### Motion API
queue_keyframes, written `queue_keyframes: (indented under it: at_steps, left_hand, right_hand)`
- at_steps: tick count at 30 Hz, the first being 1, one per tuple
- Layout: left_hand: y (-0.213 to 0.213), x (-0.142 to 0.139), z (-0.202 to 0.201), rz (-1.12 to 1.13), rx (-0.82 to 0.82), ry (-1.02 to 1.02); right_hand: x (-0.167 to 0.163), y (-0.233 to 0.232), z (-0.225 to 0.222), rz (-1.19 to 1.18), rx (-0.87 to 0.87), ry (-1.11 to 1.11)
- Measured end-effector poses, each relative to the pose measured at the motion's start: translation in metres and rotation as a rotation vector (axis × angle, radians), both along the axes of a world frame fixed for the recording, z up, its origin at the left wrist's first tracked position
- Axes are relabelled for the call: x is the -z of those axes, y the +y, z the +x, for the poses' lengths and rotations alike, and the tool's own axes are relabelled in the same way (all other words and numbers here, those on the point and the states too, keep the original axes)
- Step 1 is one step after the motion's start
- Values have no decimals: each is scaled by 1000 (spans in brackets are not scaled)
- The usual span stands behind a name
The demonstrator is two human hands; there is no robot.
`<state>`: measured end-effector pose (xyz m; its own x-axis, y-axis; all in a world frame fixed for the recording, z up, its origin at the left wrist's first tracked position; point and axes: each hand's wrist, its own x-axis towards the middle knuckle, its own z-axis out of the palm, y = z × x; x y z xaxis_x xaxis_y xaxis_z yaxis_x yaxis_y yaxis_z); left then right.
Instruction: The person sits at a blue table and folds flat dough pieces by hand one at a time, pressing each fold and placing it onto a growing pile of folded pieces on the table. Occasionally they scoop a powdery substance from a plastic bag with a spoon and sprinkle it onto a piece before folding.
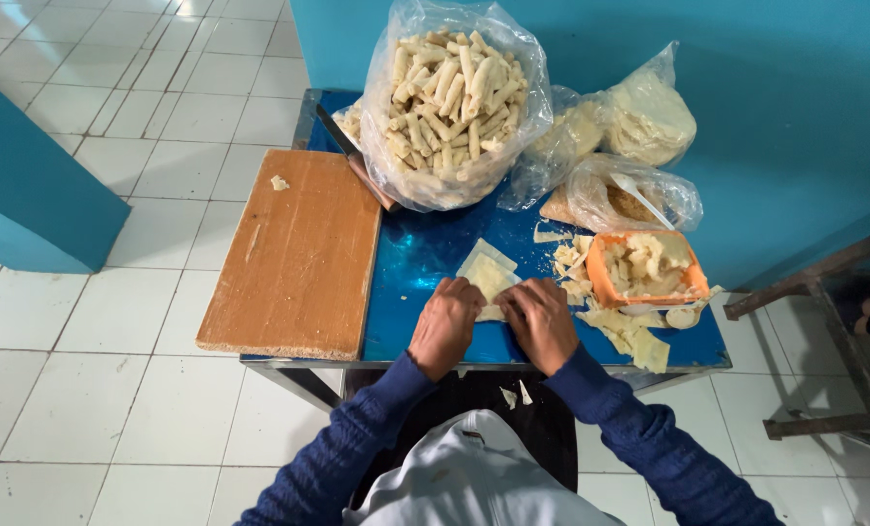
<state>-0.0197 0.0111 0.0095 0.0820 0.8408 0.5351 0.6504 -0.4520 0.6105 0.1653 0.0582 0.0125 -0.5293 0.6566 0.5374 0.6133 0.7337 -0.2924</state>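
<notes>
blue surface [425, 258], near edge: pale pastry sheet [488, 276] is pinched at its lower end by left hand [444, 326] and right hand [540, 323], fingers curled; orange tub [598, 278] is set just right.

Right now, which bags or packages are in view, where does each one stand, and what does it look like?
Big clear bag: back middle of the blue table, open, full of pale rolled sticks.
Small clear bag: back right against the wall, holds a stack of pale sheets.
Flat clear bag: right, behind the orange tub, a white spoon inside.
No labels, signs or screens show.
</notes>
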Motion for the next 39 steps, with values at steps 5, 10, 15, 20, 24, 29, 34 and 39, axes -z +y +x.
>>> queue_keyframes:
  at_steps: [5, 10, 15, 20, 24, 29, 34, 39]
  left_hand:
    - [3, 1, -1, -57, 45, -54]
    - [-2, -2, -6, -59, 110, -53]
    - [-4, -6, -8, -105, 149, -56]
    - [4, -4, -8, -111, 155, -82]
    - [6, -1, -12, -125, 182, -95]
    - [-3, -6, -14, -96, 173, -94]
    - [-5, -17, -15, -146, 206, -120]
    - [-2, -17, -6, -128, 119, -104]
  right_hand:
    - [-3, -10, 4, 91, -95, 12]
    - [-7, -16, 7, 109, -137, -41]
    - [-8, -8, 5, 91, -140, -32]
    - [-9, 0, 7, 56, -189, 3]
    - [-10, 1, 5, 76, -200, -10]
    - [-17, 11, 3, -80, -210, -14]
    - [-23, 22, -1, -268, -208, -11]
    - [-26, 24, -5, -334, -177, 24]
